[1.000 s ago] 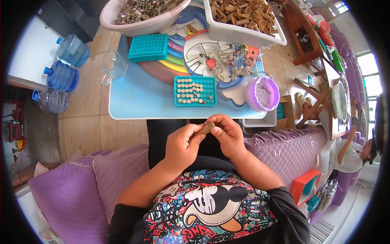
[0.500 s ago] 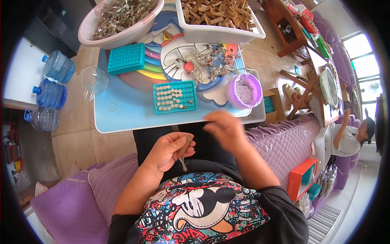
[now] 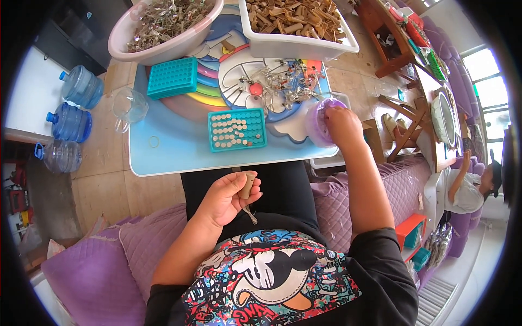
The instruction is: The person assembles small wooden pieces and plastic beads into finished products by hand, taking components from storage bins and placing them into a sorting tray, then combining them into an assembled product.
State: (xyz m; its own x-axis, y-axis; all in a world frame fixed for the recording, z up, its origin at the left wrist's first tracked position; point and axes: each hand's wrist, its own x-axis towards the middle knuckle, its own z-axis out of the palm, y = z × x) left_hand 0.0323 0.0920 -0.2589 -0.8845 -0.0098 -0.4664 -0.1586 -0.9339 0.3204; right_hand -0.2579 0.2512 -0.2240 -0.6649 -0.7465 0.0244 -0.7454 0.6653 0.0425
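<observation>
My left hand (image 3: 222, 198) is closed round a small brown cardboard tube (image 3: 247, 186) above my lap. A thin pale strand (image 3: 250, 215) hangs below that hand. Reaching out to the right, my right hand (image 3: 344, 126) dips into a purple tub (image 3: 316, 127) by the table's near right corner. Its fingertips are hidden inside, so their grip cannot be made out. To the left of the tub lies a teal tray (image 3: 262, 143) of small round hollows, many filled with pale discs.
Behind stand a pink basin (image 3: 117, 50) of tangled strands and a white bin (image 3: 288, 50) of brown tubes. A heap of wired pieces (image 3: 288, 81) lies on the blue table (image 3: 179, 162). Teal trays (image 3: 173, 76) and a clear jug (image 3: 129, 108) are left. Another person (image 3: 467, 185) sits far right.
My right hand has moved from above my lap, outward to the right and into the purple tub. My left hand keeps the cardboard tube in nearly the same place.
</observation>
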